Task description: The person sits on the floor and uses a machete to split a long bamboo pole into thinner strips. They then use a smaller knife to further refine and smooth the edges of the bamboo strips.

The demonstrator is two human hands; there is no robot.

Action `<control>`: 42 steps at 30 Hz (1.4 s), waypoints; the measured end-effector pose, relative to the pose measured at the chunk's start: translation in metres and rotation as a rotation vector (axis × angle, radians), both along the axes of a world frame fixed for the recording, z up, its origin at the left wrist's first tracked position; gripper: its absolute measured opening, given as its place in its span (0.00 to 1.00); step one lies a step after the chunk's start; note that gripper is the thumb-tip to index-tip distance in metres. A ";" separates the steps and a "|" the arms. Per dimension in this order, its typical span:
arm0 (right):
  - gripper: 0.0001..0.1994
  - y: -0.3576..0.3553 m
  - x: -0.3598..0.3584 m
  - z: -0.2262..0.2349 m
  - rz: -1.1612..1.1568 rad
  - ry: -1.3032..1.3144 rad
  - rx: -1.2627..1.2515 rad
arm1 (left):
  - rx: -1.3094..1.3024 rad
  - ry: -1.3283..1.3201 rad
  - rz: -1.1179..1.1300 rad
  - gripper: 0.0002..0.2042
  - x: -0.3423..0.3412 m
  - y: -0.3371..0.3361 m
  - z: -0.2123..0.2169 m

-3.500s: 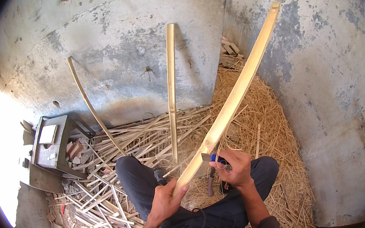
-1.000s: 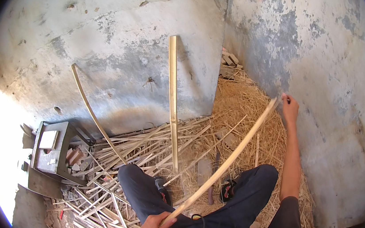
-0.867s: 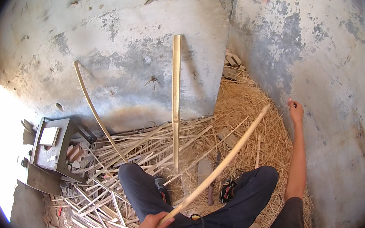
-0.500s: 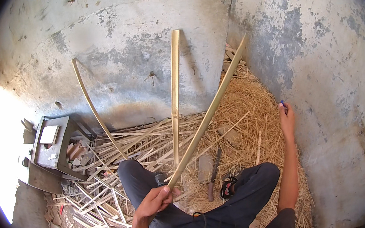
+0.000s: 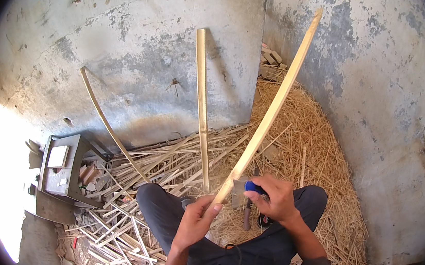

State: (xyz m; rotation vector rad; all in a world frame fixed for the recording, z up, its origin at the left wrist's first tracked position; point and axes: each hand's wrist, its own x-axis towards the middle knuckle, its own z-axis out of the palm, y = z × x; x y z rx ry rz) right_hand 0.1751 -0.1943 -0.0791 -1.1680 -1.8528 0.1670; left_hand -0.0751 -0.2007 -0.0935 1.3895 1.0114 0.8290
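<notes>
My left hand [image 5: 195, 224] is closed round the lower end of a long split bamboo strip [image 5: 273, 110], which slants up and away to the right. The strip's pale side faces up, and a node shows just above my fingers. My right hand [image 5: 280, 199] grips a blue-handled scraper [image 5: 254, 187] by its handle. Its flat grey blade lies against or very close to the strip near the node; contact is hard to tell. Both hands are between my bent knees.
Another bamboo strip [image 5: 201, 79] and a thin curved one [image 5: 103, 116] lean on the wall. Loose strips [image 5: 163, 161] cover the floor at left, beside a wooden box [image 5: 60, 173]. Straw-like shavings [image 5: 320, 144] are heaped at right. A dark long-handled tool [image 5: 247, 219] lies between my legs.
My right hand has come in from the far right with the scraper to the strip. The strip has been turned from its greenish side to its pale side, and its tip reaches further up and right.
</notes>
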 end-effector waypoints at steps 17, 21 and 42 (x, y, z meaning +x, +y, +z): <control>0.15 -0.007 -0.016 0.004 -0.059 -0.144 0.074 | 0.321 0.244 0.210 0.17 0.016 -0.011 0.026; 0.15 -0.007 -0.017 0.008 -0.055 -0.126 0.053 | 0.318 0.270 0.212 0.17 0.014 -0.012 0.027; 0.15 0.000 0.003 -0.014 -0.013 0.018 0.087 | 0.153 0.143 0.139 0.13 -0.001 -0.018 -0.004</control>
